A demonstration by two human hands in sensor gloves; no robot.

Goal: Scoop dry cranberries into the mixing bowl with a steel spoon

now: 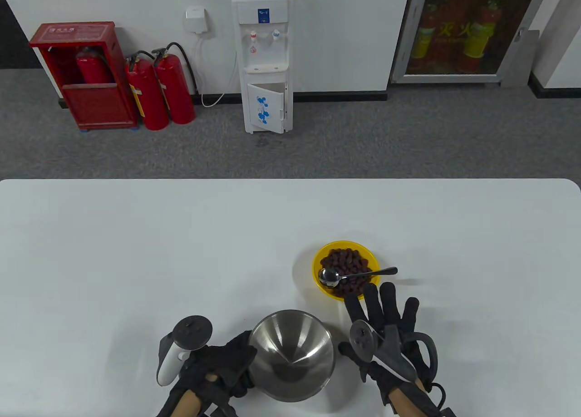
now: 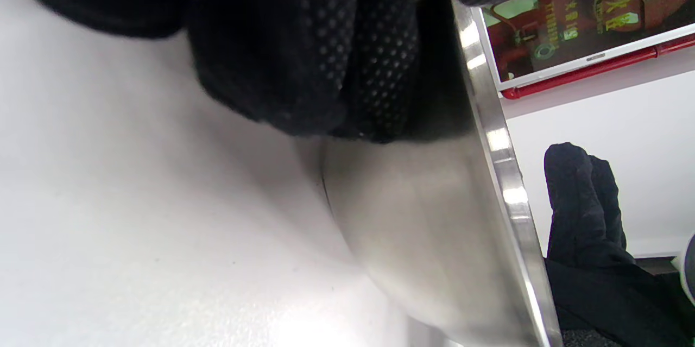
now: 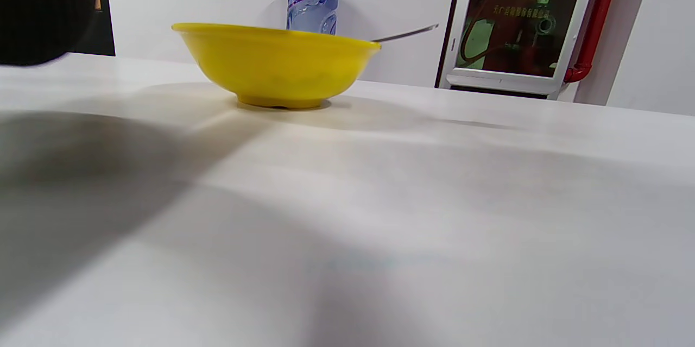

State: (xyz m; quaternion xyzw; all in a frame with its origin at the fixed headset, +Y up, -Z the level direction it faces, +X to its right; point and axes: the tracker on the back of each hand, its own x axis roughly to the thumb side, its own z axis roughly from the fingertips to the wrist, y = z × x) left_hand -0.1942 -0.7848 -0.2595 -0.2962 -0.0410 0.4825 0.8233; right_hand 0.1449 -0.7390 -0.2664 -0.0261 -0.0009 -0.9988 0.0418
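Observation:
A yellow bowl (image 1: 320, 277) of dry cranberries (image 1: 347, 259) stands right of the table's middle. A steel spoon (image 1: 354, 275) lies across it, its bowl end at the left and its handle over the right rim. An empty steel mixing bowl (image 1: 292, 353) stands at the front edge. My left hand (image 1: 227, 365) grips the mixing bowl's left rim; in the left wrist view its fingers (image 2: 326, 54) press the bowl's outer wall (image 2: 423, 216). My right hand (image 1: 386, 317) is open and empty, fingers spread flat just in front of the yellow bowl (image 3: 277, 64). The spoon handle (image 3: 404, 35) sticks out past the rim.
The white table (image 1: 136, 253) stretches wide to the left and behind the bowls. Beyond it stand a water dispenser (image 1: 265, 58), fire extinguishers (image 1: 159, 90) and a red cabinet (image 1: 84, 74).

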